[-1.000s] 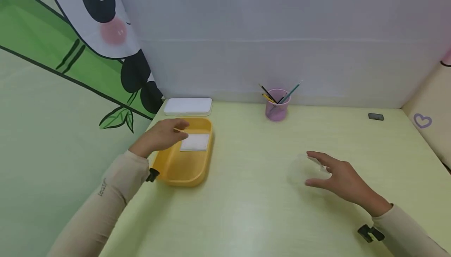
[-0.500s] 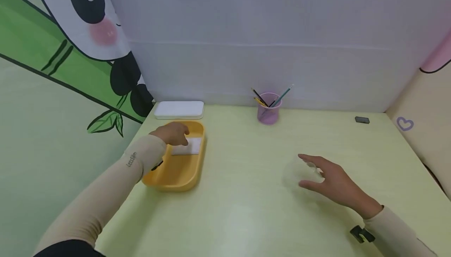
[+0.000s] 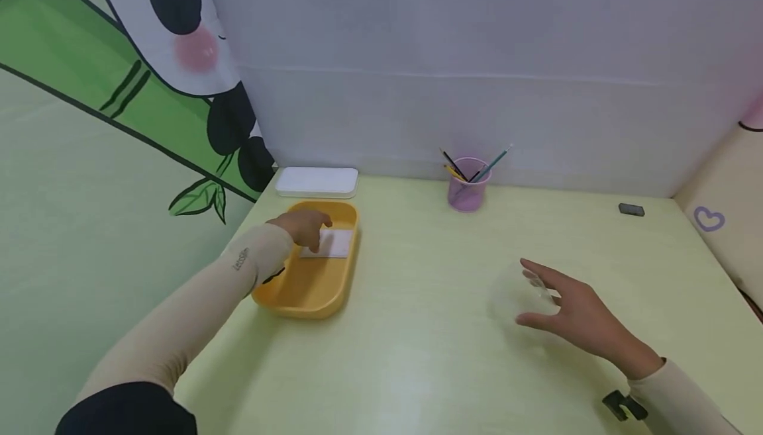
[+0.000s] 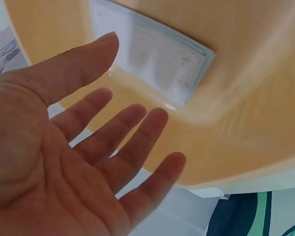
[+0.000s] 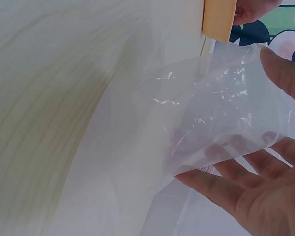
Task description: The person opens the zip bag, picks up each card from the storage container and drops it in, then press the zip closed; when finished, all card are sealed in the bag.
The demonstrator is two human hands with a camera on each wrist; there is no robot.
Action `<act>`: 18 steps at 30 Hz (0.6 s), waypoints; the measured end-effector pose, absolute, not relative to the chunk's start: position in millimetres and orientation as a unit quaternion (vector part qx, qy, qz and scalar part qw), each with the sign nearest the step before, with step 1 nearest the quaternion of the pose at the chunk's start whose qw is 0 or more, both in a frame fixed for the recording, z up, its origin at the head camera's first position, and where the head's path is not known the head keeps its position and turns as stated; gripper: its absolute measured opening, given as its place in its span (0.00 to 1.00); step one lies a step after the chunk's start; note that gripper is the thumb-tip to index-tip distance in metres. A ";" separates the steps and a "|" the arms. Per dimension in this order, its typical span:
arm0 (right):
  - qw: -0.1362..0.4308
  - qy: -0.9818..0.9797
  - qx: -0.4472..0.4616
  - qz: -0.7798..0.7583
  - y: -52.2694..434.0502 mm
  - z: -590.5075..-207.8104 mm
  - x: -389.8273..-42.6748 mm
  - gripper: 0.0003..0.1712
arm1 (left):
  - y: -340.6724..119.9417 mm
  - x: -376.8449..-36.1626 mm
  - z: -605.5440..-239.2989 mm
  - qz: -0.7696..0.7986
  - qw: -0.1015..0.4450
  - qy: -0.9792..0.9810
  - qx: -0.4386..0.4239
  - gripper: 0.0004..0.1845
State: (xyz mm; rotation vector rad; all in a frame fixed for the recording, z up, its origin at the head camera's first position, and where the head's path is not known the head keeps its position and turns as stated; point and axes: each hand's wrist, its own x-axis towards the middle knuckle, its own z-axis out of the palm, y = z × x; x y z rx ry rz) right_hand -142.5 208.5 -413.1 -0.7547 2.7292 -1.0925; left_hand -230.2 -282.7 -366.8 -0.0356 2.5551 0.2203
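Note:
A yellow tray (image 3: pixel 310 302) stands at the left of the table, with a small stack of white cards (image 3: pixel 336 243) lying in it. My left hand (image 3: pixel 301 228) is over the tray beside the cards. In the left wrist view its fingers (image 4: pixel 125 132) are spread and apart from the stack (image 4: pixel 152 54); it holds nothing. At the right, my right hand (image 3: pixel 581 312) holds a clear plastic bag (image 5: pixel 211 108) above the table. The bag spans the gap between the thumb and the fingers, and some fingertips show through the film. The bag is faint in the head view (image 3: pixel 518 292).
A white flat box (image 3: pixel 316 182) lies behind the tray. A purple mesh cup (image 3: pixel 466 195) with several pencils stands at the back middle. At the back right is a small dark grey block (image 3: pixel 631 210). A printed cloth (image 3: pixel 477 38) backs the table.
My left hand has moved farther over the tray, and its fingers now point down beside the cards. The right hand keeps holding the bag in about the same place. The head view has shifted slightly.

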 end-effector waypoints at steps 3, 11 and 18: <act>0.049 0.898 -0.251 -0.358 208.5 -414.6 -141.7 0.53 | -280.8 -229.7 -374.4 0.068 0.268 0.961 0.010 0.36; 0.045 0.895 -0.247 -0.369 212.6 -419.2 -138.9 0.52 | -277.1 -235.7 -399.3 0.012 0.227 0.972 0.056 0.36; 0.041 0.897 -0.243 -0.367 216.0 -417.0 -140.7 0.52 | -280.6 -246.4 -407.2 0.008 0.236 0.971 0.039 0.36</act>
